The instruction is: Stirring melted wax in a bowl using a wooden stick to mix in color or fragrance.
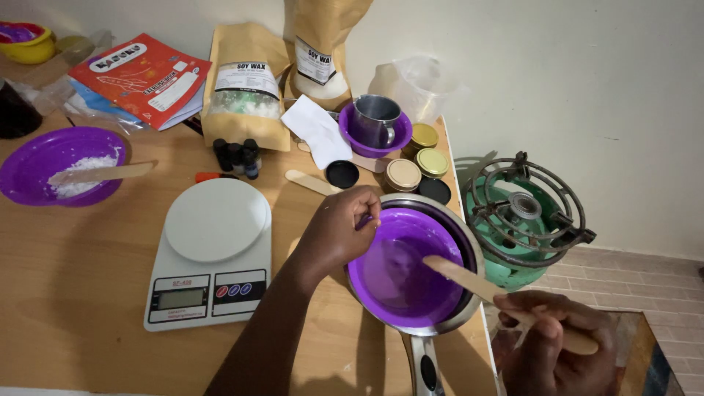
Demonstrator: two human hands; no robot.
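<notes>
Right hand (554,337), nearest the camera at the lower right, is clamped round the near end of a wooden stir stick (469,277). Stick looks light and stiff, flat like a broad craft stick; grip at the butt end seems right, since the far tip reaches over the rim into the purple bowl (407,275).

Left hand (339,233) sits just left of that bowl, fingers pinched on its left rim, thumb side outside. Bowl reads as thin plastic: light, a bit flexible, probably slick, and possibly warm. Rim pinch is the obvious hold; the wall would likely flex if squeezed hard. Contents look liquid and clear, hard to tell.

Bowl is nested in a metal saucepan (433,326), whose handle points toward the camera. Pan stands at the right edge of the tabletop (73,293), close to the drop, so a shove could tip it.

Left of the left forearm: white kitchen scale (209,257), nothing on its platter.

Further back: a spare wooden stick (312,182), small lidded tins (418,167), a metal mug in a smaller purple bowl (375,121), dark dropper bottles (236,155), two tan wax pouches (246,84).

Far left: a purple plate with white flakes (59,165), a stick lying across it.

Right, off the tabletop: green gas burner (524,216) on the floor.
</notes>
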